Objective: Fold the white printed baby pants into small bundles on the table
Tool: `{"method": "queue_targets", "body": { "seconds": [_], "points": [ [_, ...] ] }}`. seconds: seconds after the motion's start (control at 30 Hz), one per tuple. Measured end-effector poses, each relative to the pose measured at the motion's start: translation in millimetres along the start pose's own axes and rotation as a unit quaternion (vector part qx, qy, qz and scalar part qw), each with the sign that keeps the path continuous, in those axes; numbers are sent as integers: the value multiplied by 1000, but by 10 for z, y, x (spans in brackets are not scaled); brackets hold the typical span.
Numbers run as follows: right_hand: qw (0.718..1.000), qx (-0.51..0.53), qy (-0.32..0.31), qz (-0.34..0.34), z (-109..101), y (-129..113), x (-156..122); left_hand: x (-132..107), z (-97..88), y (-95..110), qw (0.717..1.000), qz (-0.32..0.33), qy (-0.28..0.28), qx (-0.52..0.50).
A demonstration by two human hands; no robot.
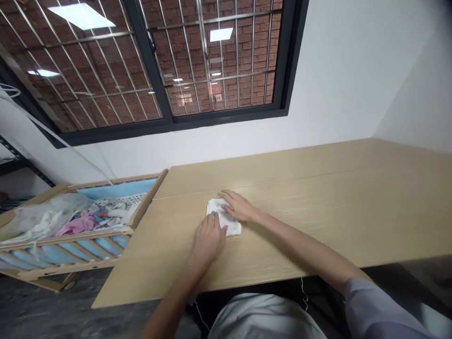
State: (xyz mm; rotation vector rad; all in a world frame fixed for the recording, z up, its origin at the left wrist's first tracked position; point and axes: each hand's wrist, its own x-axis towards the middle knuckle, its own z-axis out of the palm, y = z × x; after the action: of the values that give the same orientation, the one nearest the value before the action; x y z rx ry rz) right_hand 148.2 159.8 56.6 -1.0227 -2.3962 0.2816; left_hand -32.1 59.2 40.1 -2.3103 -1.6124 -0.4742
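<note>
A small folded white cloth with a faint print lies flat on the wooden table. My left hand rests on the cloth's near left part, fingers stretched over its edge and thumb to the right. From the right, my right hand reaches over the cloth's far right side. Its fingers are extended and apart, with the thumb down on the fabric. Both hands appear to lie on the cloth rather than grip it. Part of the cloth is hidden beneath them.
Left of the table stands a wooden crib with blue lining, holding a pile of clothes and a clear plastic bag. A barred window is set in the white wall behind. Thin white cables hang below the table's front edge.
</note>
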Motion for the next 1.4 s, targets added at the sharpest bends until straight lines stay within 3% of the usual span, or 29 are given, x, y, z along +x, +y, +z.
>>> {"method": "queue_targets", "body": {
  "seconds": [0.1, 0.17, 0.33, 0.63, 0.9, 1.1, 1.23, 1.4],
  "points": [
    [984, 18, -111, -136, 18, -213, -142, -478, 132, 239, 1000, -5, 25, -7],
    [968, 40, -177, -176, 101, -285, -185, -647, 234, 340, 999, -24, 27, -8],
    [956, 63, -257, -130, 350, -100, -83, -702, 328, 391, 998, -47, 44, 11],
    [975, -2, -205, -81, 450, 468, 349, -694, 221, 304, 999, -37, 0, 21],
    [984, -21, -168, -57, 467, 512, 415, -622, 136, 318, 999, -40, -21, 7],
    [996, -21, -66, -47, 78, 173, 40, -429, -62, -94, 991, 13, -95, -95],
    [991, 11, -114, -70, -140, -30, -395, -382, -52, -365, 986, 49, -88, -132],
    [990, -63, -100, -79, -82, -148, -756, -351, -52, -454, 980, 59, -93, -166]
  ]
}}
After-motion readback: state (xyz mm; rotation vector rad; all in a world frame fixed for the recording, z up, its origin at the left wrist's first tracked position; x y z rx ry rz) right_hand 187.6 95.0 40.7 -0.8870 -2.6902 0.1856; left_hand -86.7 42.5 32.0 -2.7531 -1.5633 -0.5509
